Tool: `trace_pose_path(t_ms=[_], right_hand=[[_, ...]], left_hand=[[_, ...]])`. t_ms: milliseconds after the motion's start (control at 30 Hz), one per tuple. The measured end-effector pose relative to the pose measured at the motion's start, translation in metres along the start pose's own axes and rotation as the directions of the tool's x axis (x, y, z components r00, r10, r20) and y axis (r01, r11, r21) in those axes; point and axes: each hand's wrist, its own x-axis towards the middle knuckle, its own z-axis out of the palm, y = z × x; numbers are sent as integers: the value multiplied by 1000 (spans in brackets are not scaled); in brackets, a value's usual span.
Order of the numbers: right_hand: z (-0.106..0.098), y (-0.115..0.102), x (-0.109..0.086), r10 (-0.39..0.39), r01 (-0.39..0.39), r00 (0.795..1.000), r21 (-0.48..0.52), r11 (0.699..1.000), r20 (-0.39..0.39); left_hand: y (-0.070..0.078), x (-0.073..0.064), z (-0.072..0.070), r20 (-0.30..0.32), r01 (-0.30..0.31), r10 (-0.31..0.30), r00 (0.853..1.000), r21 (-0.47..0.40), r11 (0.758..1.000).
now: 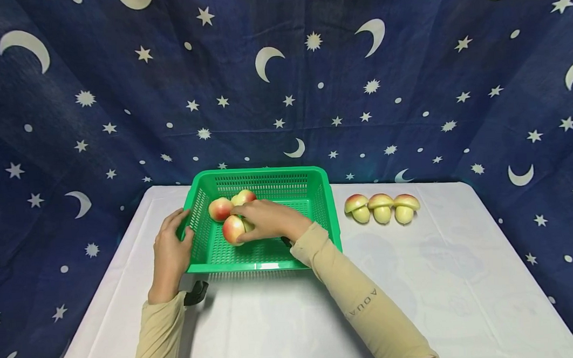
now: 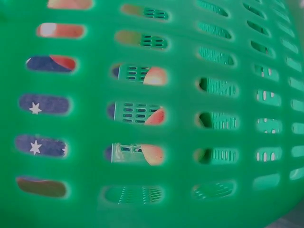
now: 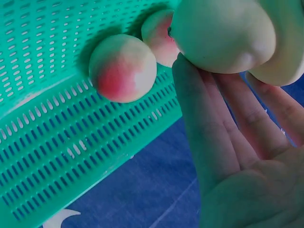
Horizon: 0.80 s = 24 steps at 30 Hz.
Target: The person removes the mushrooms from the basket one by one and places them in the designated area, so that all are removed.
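Inside the green plastic basket (image 1: 266, 265), my right hand (image 1: 271, 220) grips a toy mushroom (image 1: 232, 230) with a rounded red-and-yellow cap. Up close in the right wrist view, the pale yellow side of this mushroom (image 3: 223, 35) rests at my fingertips. Two more mushrooms, a nearer one (image 1: 221, 209) and one behind it (image 1: 243, 197), lie by the basket's left end. My left hand (image 1: 170, 252) is at the basket's left side, fingers loosely extended and thumb apart, tips right at the rim. The slotted wall (image 2: 90, 114) fills the left wrist view; the left hand is hidden there.
Three more toy mushrooms (image 1: 382, 208) lie in a row on the white-covered table (image 1: 467, 277), right of the basket. Behind the table hangs a dark blue curtain (image 1: 241, 57) printed with moons and stars. The basket's raised walls surround my right hand.
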Motion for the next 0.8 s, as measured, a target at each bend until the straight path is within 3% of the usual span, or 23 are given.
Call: trace_pose_path(t_ms=[500, 800], right_hand=[[-12, 2, -28, -18, 15, 996, -33, 999, -90], [-14, 5, -41, -12, 9, 994, -28, 1000, -105]], left_hand=[[0, -1, -1, 3, -4, 4, 1000, -3, 1000], [0, 0, -1, 5, 0, 0, 1000, -3, 1000]])
